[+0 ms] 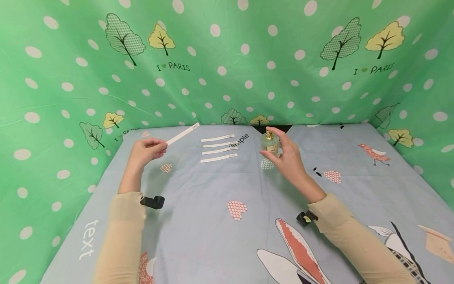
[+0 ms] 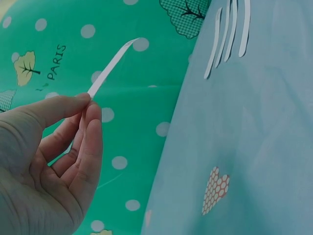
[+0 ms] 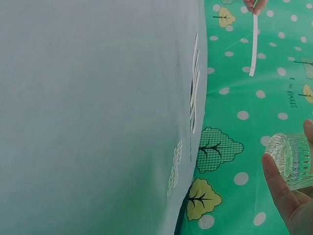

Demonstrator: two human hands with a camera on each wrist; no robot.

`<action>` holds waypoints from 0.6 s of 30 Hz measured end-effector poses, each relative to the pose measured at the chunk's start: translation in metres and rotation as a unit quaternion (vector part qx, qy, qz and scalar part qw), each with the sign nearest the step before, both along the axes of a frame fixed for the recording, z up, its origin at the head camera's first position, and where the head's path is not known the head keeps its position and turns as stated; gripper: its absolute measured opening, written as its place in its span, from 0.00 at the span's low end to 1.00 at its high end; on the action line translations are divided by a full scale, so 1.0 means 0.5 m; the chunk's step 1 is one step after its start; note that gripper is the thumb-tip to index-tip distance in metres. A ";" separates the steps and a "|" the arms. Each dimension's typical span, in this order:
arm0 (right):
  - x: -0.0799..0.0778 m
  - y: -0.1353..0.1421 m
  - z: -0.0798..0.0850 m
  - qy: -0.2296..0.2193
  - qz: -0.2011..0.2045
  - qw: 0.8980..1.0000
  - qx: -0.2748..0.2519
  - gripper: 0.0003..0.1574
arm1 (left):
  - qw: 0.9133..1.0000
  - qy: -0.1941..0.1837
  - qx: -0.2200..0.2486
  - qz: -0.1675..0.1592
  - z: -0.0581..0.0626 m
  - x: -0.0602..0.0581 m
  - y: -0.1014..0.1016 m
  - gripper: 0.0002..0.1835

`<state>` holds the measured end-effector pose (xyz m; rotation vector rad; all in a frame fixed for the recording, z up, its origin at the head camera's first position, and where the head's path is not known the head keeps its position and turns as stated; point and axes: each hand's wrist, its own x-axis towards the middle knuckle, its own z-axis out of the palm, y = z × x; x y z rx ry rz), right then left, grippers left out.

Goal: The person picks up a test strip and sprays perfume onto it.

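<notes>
My left hand [image 1: 145,152] pinches one end of a white paper perfume test strip [image 1: 183,133] between thumb and fingers, above the cloth. In the left wrist view the strip [image 2: 110,71] slants up from the fingertips and bends over at its far end. My right hand [image 1: 290,161] holds a glass perfume bottle [image 1: 271,146] upright off the cloth, index finger on its gold spray top and thumb lower down. The right wrist view shows the bottle's ribbed glass [image 3: 296,159]. Between the hands, several more test strips [image 1: 218,138] lie in a row on the cloth.
A grey-blue printed cloth [image 1: 198,221] covers the table. Green polka-dot fabric [image 1: 227,51] hangs behind it and at both sides. Each forearm wears a black wrist device [image 1: 154,202] just below the hand.
</notes>
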<state>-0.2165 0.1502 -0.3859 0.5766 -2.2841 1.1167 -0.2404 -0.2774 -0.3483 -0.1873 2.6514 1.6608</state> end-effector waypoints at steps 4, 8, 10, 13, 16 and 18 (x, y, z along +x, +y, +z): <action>0.000 0.001 -0.001 -0.004 -0.001 1.000 0.003 0.46 | 1.000 -0.005 -0.011 0.006 0.000 0.001 -0.005 0.22; -0.001 0.002 -0.002 -0.006 -0.001 1.000 0.005 0.46 | 1.000 -0.012 -0.015 0.015 -0.002 0.001 -0.011 0.23; -0.001 0.002 -0.002 -0.006 -0.001 1.000 0.005 0.46 | 1.000 -0.015 -0.017 0.017 -0.004 -0.001 -0.015 0.23; -0.001 0.002 -0.002 -0.008 -0.001 1.000 0.006 0.46 | 0.999 -0.018 -0.023 0.020 -0.007 -0.002 -0.021 0.24; -0.001 0.003 -0.003 -0.010 -0.002 1.000 0.007 0.46 | 0.999 -0.019 -0.025 0.023 -0.009 -0.002 -0.025 0.24; -0.001 0.003 -0.004 -0.009 -0.003 1.000 0.007 0.46 | 0.999 -0.018 -0.020 0.024 -0.011 -0.001 -0.027 0.23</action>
